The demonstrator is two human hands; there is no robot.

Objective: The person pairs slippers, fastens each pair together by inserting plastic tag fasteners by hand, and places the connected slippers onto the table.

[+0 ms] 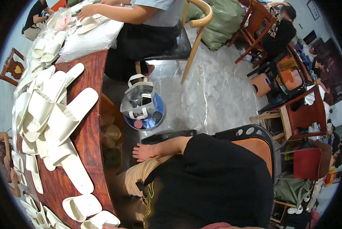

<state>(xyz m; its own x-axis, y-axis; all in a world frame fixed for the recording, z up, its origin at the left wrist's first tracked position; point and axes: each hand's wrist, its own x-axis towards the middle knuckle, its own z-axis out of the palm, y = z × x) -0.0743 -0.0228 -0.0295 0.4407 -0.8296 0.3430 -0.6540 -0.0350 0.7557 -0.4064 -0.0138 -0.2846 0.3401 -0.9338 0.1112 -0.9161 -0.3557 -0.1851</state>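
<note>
My right arm, in a black short sleeve, reaches left, and my right hand (144, 152) lies with spread fingers on my beige trousers (134, 179), holding nothing. At the bottom edge, a sliver of skin that seems to be my left hand (109, 226) shows beside a white slide slipper (104, 218); its fingers are mostly cut off. Another white slide slipper (82, 208) lies just beyond it on the reddish-brown wooden table (87, 126). Farther up the table, several cream-white slippers (50, 110) are heaped loosely, some upright, some overlapping.
A blue round stool or tub (160, 103) carries a clear bag (138, 95) with a phone. Beyond it another person's hands (87, 13) work over plastic film (89, 42). A wooden armchair (194, 45) stands there. At right are wooden chairs (304, 114) and a red chair (307, 164).
</note>
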